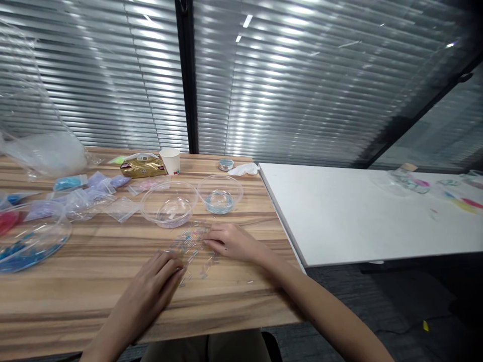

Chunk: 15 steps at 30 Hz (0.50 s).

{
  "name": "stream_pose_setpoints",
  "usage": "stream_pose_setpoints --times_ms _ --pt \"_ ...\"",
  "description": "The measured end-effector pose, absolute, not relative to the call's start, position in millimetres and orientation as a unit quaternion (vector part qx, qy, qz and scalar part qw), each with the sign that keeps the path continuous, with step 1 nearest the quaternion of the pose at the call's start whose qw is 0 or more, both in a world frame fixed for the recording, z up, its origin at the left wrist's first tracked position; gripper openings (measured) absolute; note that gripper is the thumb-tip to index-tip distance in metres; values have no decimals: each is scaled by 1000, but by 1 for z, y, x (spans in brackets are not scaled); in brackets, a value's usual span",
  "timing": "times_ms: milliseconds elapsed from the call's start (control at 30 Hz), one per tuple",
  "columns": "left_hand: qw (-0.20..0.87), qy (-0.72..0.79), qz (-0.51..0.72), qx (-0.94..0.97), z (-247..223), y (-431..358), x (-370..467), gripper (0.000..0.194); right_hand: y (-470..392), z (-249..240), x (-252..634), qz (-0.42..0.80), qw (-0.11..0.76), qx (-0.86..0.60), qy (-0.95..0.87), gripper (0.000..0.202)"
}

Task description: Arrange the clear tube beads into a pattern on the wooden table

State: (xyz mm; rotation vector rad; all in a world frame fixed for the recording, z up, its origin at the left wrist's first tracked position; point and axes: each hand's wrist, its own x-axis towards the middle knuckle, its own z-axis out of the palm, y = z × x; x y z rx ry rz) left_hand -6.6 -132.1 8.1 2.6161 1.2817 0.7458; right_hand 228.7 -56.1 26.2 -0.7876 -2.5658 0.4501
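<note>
A loose scatter of small tube-shaped beads [185,244] in pale, pink and blue tones lies on the wooden table between my two hands. My left hand [156,281] rests at the near left edge of the scatter, fingers curled and pressed together. Across from it, my right hand [228,242] touches the right side of the pile, thumb and fingertips closed in a pinch. Whatever either hand holds is too small to make out. Just beyond the beads stand a clear round bowl [169,221] with little in it and a second clear bowl [220,203] with bluish contents.
At left, a large clear bowl [33,256] holds blue pieces. Small plastic bags [94,193] of beads, a gold tissue pack [141,166], a paper cup [171,161], a small round spool [226,164] and a crumpled tissue [243,169] line the back. A white table [339,216] adjoins at right.
</note>
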Motion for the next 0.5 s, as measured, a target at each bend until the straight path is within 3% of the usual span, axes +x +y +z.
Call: stream_pose_setpoints --times_ms 500 --pt "81 430 249 864 9 -132 -7 23 -59 30 227 164 190 -271 -929 17"
